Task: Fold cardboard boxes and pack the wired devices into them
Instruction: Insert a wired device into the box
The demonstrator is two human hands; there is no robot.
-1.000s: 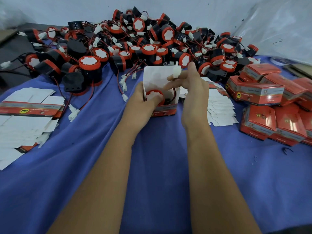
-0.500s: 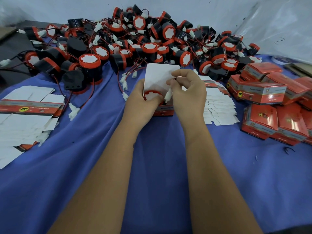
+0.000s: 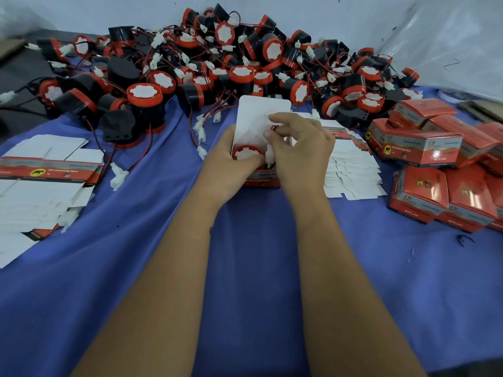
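Observation:
A small red cardboard box [image 3: 262, 178] stands on the blue cloth at the centre, its white lid flap [image 3: 258, 115] upright. Inside it sits a black device with a red cap and white top [image 3: 246, 153]. My left hand [image 3: 231, 164] grips the box's left side, thumb on the device's cap. My right hand [image 3: 299, 148] pinches the device's red and black wire [image 3: 274, 128] above the box's opening. The wire's white connector [image 3: 269, 156] hangs by the right hand's thumb, just inside the opening.
A big heap of the same wired devices [image 3: 217, 66] fills the back. Flat unfolded boxes lie at the left [image 3: 40, 180] and just right of centre [image 3: 353, 172]. Closed red boxes [image 3: 435, 164] are piled at the right. Blue cloth [image 3: 245, 268] covers the near table.
My right hand has come down from holding the white connector high above the box. It now bunches the wire at the opening, with the connector lowered into the box.

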